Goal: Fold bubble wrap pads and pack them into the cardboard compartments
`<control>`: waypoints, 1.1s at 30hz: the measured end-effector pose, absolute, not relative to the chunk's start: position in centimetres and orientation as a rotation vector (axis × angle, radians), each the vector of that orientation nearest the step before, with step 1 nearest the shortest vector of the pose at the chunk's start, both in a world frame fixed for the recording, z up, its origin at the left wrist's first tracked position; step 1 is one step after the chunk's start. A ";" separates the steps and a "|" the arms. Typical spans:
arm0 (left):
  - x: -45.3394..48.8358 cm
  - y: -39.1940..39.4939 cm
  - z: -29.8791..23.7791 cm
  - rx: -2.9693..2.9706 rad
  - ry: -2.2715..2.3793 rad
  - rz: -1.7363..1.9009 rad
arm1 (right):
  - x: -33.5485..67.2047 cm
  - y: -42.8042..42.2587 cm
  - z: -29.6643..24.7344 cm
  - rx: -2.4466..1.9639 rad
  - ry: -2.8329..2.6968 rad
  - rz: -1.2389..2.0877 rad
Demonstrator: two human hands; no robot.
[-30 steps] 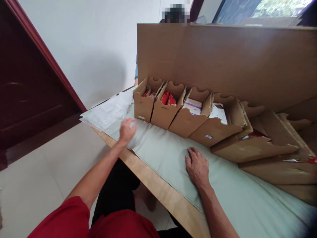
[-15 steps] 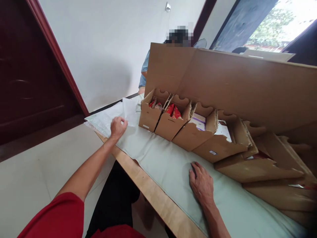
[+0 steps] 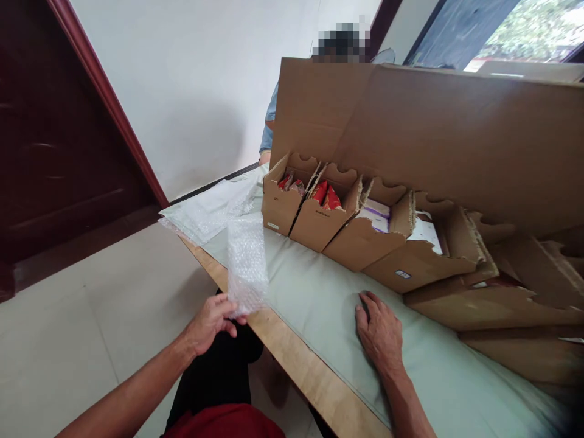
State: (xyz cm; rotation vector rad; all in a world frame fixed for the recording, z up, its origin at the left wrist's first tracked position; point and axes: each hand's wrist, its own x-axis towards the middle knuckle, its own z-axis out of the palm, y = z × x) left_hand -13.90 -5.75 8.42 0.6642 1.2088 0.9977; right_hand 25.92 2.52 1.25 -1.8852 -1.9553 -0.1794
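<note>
My left hand pinches the lower end of a clear bubble wrap sheet, held just off the near table edge. The sheet trails back toward a stack of bubble wrap sheets at the table's far left end. My right hand lies flat, fingers spread, on the pale green cloth covering the wooden table, just in front of a row of small open cardboard boxes. The two boxes at the left hold red packets; another holds a white and purple package.
A tall cardboard sheet stands behind the boxes. A person in a blue sleeve sits behind it. More flattened cardboard boxes lie to the right. A dark red door and tiled floor are at the left.
My left hand took hold of one bubble wrap sheet on the stack and drew it back toward me, off the table edge. The right hand stayed flat on the cloth.
</note>
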 end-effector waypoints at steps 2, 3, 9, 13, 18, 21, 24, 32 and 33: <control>-12.4 -7.5 8.2 0.647 1.097 0.909 | 25.8 2.4 1.8 -1.909 -1.909 -0.102; -11.6 -8.1 8.1 0.662 1.049 0.881 | 25.7 2.2 2.2 -1.918 -1.872 -0.062; -6.9 -10.0 7.1 0.707 0.920 0.729 | 19.3 1.1 6.5 -1.761 -1.700 0.499; -6.2 -9.8 7.3 0.856 0.911 0.606 | 11.3 1.7 8.3 -1.713 -1.836 0.937; -13.7 -4.0 11.4 1.480 0.942 0.085 | 7.1 2.3 6.6 -1.708 -2.030 0.800; -20.2 4.0 14.2 1.961 1.760 0.412 | 7.5 1.8 5.0 -1.610 -1.967 0.666; -24.8 12.3 14.6 1.988 2.108 0.531 | 8.0 1.3 4.2 -1.561 -1.925 0.637; -28.4 19.9 8.6 2.103 2.150 0.361 | 8.4 1.5 3.8 -1.532 -1.855 0.642; -28.7 20.0 8.2 2.117 2.153 0.356 | 8.4 1.5 3.7 -1.531 -1.850 0.648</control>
